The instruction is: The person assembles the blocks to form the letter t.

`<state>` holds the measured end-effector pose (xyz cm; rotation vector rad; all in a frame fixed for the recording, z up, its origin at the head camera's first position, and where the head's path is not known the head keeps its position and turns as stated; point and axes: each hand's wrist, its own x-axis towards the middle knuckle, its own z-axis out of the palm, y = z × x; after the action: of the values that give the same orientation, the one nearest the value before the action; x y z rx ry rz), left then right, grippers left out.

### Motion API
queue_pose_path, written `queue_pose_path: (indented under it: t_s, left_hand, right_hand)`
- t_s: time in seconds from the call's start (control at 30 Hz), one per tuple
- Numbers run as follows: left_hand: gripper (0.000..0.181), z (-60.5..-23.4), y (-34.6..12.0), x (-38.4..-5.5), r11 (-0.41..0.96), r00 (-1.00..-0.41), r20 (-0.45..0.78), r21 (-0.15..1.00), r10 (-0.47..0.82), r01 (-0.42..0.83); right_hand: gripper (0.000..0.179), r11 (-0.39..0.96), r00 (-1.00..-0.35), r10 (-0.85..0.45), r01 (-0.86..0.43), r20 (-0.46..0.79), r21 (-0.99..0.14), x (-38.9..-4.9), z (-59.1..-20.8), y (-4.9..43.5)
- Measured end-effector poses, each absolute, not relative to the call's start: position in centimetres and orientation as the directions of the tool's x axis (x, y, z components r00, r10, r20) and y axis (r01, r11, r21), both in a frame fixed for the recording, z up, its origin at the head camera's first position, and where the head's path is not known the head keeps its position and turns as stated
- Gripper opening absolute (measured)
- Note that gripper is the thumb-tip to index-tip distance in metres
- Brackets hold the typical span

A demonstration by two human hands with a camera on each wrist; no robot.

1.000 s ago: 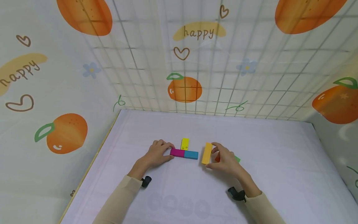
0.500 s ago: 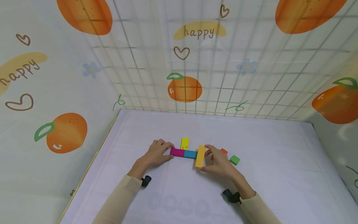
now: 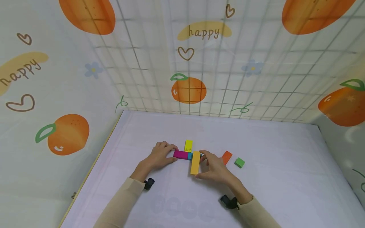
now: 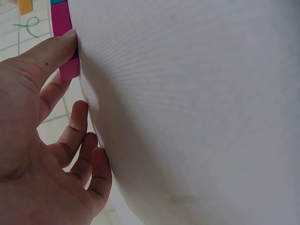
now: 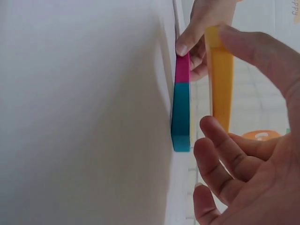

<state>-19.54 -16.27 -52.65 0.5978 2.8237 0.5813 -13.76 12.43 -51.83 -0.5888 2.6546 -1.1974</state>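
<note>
My left hand (image 3: 161, 157) pinches the left end of a magenta block (image 3: 181, 155) between thumb and index finger, as the left wrist view shows up close. End to end with it lies a blue block (image 5: 181, 115), flat on the white table. My right hand (image 3: 214, 167) holds a long orange-yellow block (image 3: 195, 163) by its two ends, thumb at one and fingers at the other. In the right wrist view this block is raised above the blue and magenta pair; in the head view it overlaps part of the blue block.
A yellow block (image 3: 188, 145) lies just behind the magenta and blue row. To the right of my right hand are an orange-red block (image 3: 227, 157), partly covered by the hand, and a small green block (image 3: 240, 162). Patterned cloth walls (image 3: 148, 82) enclose the table (image 3: 273, 152).
My right hand has carried the orange-yellow block leftward, from right of the blue block to over it. The orange-red and green blocks have come into fuller view. My left hand stays put.
</note>
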Motion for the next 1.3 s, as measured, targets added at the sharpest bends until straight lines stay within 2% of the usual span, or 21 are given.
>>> queue_pose_path:
  t_s: [0.7,1.3]
  left_hand:
    - [0.036,-52.7,-16.3,-19.6,0.841,-0.898,-0.114,0.417,0.425,0.345]
    - [0.036,-52.5,-16.2,-19.5,0.846,-0.904,-0.115,0.416,0.411,0.332]
  right_hand:
    - [0.094,0.557,-0.876,-0.482,-0.312,0.006,-0.77,-12.7,-51.9,9.8]
    - [0.09,0.597,-0.876,-0.48,-0.286,-0.048,-0.749,-12.4,-52.5,8.5]
